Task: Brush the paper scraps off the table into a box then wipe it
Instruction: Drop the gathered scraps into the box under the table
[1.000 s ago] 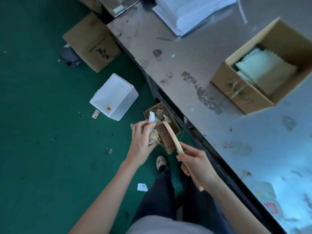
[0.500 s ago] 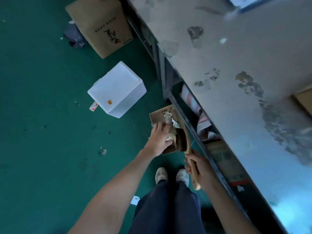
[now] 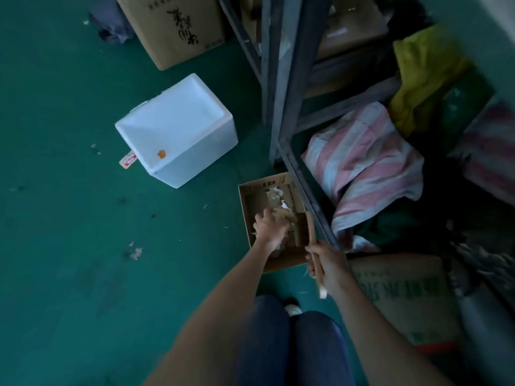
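Note:
A small open cardboard box stands on the green floor beside the table's metal frame. Crumpled paper scraps lie inside it. My left hand reaches down into the box, its fingers closed around a bunch of scraps. My right hand grips the handle of a wooden brush, whose bristled head hangs inside the box next to my left hand. The tabletop is out of view.
A white foam box sits on the floor to the left, and a big cardboard carton stands behind it. Striped cloth, a yellow bag and a printed carton fill the space under the table. Small scraps dot the floor.
The view has dropped from the tabletop to the floor and under-table shelf. Both hands have gone down with the brush and scraps into the small box.

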